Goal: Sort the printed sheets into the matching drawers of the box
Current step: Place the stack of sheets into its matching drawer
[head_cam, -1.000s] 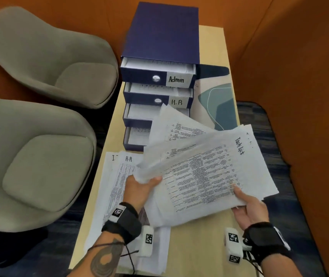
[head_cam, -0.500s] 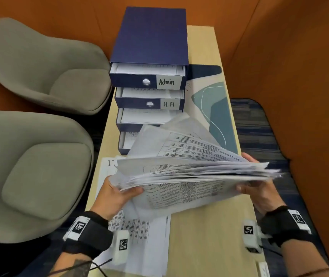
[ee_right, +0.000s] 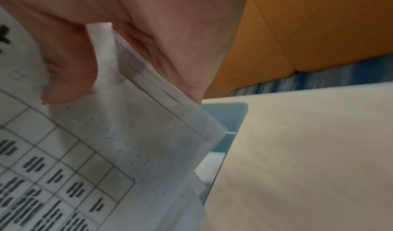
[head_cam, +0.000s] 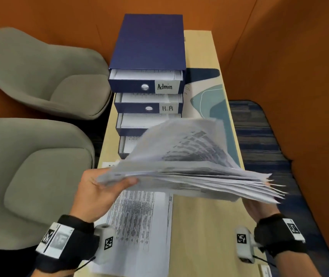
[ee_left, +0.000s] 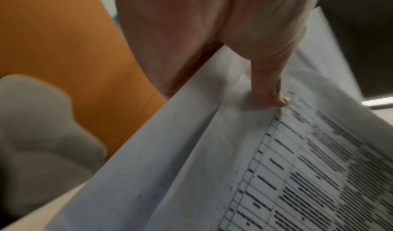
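Note:
I hold a loose stack of printed sheets (head_cam: 189,170) above the table with both hands. My left hand (head_cam: 107,186) grips its left edge, thumb on top (ee_left: 274,90). My right hand (head_cam: 259,208) grips the right edge from below, mostly hidden by the paper; the right wrist view shows the thumb pinching the sheets (ee_right: 149,133). The dark blue drawer box (head_cam: 149,43) stands behind the stack with its drawers pulled out and holding paper. The top drawer (head_cam: 145,86) is labelled Admin, the second (head_cam: 149,107) H.R. The lower drawers' fronts are hidden.
More printed sheets (head_cam: 137,226) lie on the light wooden table (head_cam: 209,236) under my left hand. A blue patterned mat (head_cam: 209,100) lies right of the box. Two grey armchairs (head_cam: 39,72) stand to the left; orange walls enclose the table.
The fanned sheets have been gathered into a flatter stack and raised. My right hand has moved to the stack's right edge, and the stack now tilts down to the right.

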Available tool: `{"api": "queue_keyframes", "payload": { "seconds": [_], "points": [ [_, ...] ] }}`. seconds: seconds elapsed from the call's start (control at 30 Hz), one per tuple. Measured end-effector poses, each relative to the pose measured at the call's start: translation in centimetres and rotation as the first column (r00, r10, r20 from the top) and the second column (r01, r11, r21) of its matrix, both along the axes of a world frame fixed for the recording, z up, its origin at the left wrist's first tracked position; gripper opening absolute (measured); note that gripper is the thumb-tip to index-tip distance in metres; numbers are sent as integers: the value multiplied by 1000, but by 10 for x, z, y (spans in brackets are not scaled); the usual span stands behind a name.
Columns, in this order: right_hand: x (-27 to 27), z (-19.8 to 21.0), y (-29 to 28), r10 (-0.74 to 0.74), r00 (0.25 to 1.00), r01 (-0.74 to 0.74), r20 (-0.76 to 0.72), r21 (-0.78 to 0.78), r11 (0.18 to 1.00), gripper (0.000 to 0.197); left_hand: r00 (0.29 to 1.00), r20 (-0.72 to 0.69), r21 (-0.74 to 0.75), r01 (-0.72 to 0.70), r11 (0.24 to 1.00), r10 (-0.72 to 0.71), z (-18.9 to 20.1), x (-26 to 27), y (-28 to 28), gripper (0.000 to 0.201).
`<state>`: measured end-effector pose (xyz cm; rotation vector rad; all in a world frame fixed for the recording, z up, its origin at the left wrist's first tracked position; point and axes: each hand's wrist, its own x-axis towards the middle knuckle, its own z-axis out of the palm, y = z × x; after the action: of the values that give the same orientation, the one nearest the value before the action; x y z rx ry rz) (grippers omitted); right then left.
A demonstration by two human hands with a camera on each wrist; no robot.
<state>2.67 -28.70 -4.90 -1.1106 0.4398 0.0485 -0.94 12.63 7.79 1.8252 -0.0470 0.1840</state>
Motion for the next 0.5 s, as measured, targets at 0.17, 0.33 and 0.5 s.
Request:
{"api": "queue_keyframes", "payload": {
  "seconds": [0.17,0.33,0.5],
  "points": [
    [-15,6,16,125,983,-140,135,108,984,36,996,64,288,41,957,-62,34,18,-1,42],
    [-11,14,15,55,987,-28,154,-171,985,44,987,-86,274,153,949,-134,32,28,13,26],
    [-19,-7,30,-33,995,32,-99,-13,999,28,993,-111,0,47,999,-47,17,27,6,17]
  ]
}}
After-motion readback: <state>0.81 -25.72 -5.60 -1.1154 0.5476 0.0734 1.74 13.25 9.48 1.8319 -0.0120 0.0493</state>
